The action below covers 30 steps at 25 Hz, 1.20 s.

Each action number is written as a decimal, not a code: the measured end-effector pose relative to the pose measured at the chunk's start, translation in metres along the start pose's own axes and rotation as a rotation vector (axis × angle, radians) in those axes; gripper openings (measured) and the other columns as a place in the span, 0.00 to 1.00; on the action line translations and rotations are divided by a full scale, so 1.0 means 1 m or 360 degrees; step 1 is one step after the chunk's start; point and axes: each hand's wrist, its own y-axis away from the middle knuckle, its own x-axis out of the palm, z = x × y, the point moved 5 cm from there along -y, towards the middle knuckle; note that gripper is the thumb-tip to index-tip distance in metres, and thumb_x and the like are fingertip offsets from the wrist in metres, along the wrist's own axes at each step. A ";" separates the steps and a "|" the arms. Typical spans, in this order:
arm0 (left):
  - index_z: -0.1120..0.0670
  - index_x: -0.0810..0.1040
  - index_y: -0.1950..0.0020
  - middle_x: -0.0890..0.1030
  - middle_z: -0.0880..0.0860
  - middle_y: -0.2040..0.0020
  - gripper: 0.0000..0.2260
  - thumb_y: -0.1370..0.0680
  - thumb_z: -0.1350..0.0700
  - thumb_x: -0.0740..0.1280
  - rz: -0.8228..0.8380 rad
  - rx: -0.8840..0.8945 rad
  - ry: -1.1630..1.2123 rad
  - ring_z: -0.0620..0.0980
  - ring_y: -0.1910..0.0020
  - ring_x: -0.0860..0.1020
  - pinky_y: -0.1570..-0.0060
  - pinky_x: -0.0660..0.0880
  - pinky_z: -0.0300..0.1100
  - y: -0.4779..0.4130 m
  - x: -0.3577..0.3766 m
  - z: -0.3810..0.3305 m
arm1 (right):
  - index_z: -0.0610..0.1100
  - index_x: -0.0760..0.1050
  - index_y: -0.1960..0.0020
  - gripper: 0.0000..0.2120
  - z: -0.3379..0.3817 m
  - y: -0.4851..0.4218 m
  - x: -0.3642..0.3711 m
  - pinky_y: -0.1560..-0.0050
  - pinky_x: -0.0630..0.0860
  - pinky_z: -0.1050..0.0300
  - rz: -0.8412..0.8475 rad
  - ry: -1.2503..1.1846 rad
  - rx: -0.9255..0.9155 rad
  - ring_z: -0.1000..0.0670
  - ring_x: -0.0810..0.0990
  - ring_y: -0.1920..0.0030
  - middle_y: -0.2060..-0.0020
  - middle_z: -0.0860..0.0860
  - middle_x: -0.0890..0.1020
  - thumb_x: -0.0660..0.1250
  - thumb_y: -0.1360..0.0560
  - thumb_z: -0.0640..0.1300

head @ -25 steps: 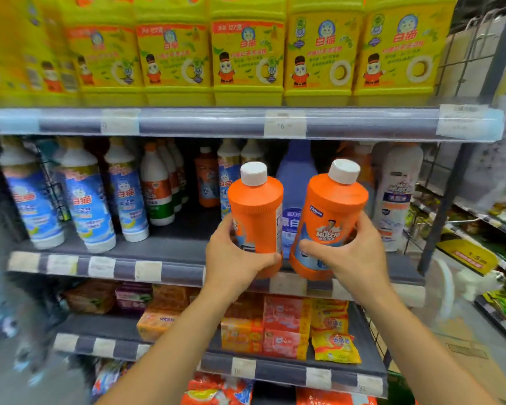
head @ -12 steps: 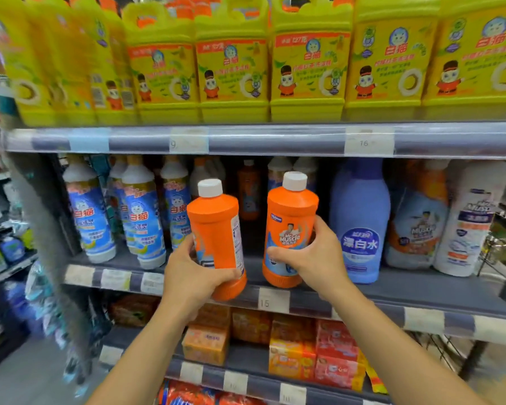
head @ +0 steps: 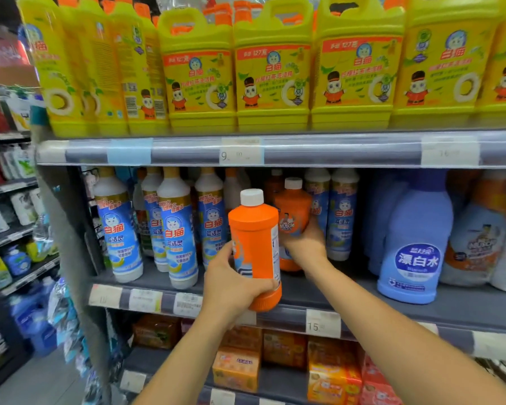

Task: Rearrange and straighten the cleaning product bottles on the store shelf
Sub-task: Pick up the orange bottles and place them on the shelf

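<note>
The left hand (head: 231,285) is gripping 1 orange plastic bottle (head: 254,229) nearly upright at the front edge of the grey shelf (head: 465,305); the right hand (head: 303,244) is gripping its twin bottle (head: 294,209) farther back.

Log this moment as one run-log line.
left hand: grips near orange bottle before middle shelf edge | right hand: grips far orange bottle deeper inside

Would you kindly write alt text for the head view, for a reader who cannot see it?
A person holds two orange, white-capped bottles at a shelf: the left hand grips the near bottle at the shelf edge, the right hand holds the far bottle farther in, beside blue-labelled bottles. Yellow jugs line the shelf above.
</note>
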 end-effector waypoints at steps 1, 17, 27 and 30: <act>0.38 0.73 0.50 0.81 0.39 0.53 0.30 0.45 0.55 0.82 0.0010 0.0004 0.0006 0.39 0.54 0.80 0.60 0.73 0.34 -0.005 -0.001 0.000 | 0.48 0.71 0.40 0.26 -0.002 -0.009 0.008 0.46 0.68 0.56 -0.0020 0.0033 0.0043 0.44 0.77 0.40 0.41 0.46 0.79 0.76 0.34 0.50; 0.37 0.72 0.50 0.80 0.39 0.52 0.30 0.44 0.54 0.83 0.0084 0.0074 -0.0043 0.40 0.53 0.79 0.61 0.74 0.34 -0.050 -0.022 0.025 | 0.42 0.65 0.33 0.33 -0.031 -0.080 0.071 0.57 0.71 0.70 0.0124 0.0147 0.0018 0.51 0.80 0.47 0.38 0.42 0.78 0.77 0.33 0.42; 0.37 0.71 0.51 0.78 0.38 0.54 0.29 0.43 0.54 0.83 0.0072 0.0092 -0.0044 0.38 0.55 0.78 0.62 0.71 0.33 -0.059 -0.016 0.025 | 0.38 0.68 0.35 0.32 -0.046 -0.079 0.074 0.39 0.73 0.54 0.0093 0.0439 -0.0016 0.42 0.76 0.36 0.37 0.41 0.77 0.76 0.33 0.47; 0.39 0.73 0.51 0.79 0.39 0.53 0.29 0.45 0.54 0.83 0.0057 0.0068 -0.0048 0.39 0.54 0.79 0.62 0.73 0.35 -0.062 -0.015 0.028 | 0.37 0.64 0.34 0.37 -0.047 -0.074 0.070 0.43 0.72 0.54 -0.0053 0.0482 0.0067 0.41 0.76 0.36 0.36 0.40 0.76 0.77 0.35 0.50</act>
